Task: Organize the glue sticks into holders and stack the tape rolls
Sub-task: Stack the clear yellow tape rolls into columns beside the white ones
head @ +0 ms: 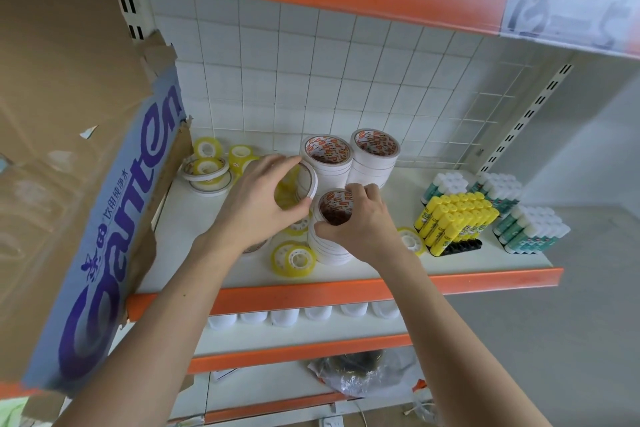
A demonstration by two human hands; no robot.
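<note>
Shelf (194, 218): held white tape stacks and loose yellow rolls.
Front stack (329, 239): right hand (360, 218) pinched its top rim, steadying it.
Thin white roll (306, 180): gripped on edge by left hand (256, 201); best lowered flat, centred.

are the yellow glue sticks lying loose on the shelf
No, the yellow glue sticks stand packed together in a black holder on the shelf, to the right of both hands.
</note>
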